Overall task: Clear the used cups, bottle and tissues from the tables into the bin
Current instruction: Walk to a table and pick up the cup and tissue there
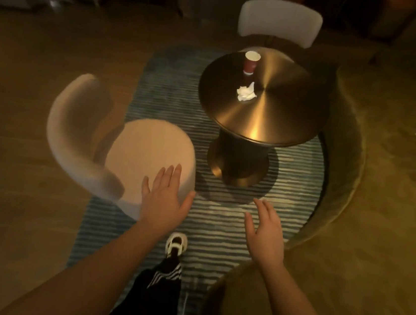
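Both hands empty, fingers spread flat: left hand (163, 199) over the chair (147, 155) seat, right hand (266, 231) over the rug (172, 96). Red cup (251, 62) upright w/ crumpled tissue (246, 92) just beside it, both on the round table (280, 108), ahead & well apart from the fingers. Right hand looks nearer; sofa (349, 178) crowds the table's right, open approach btwn chair & table. No bin in view.
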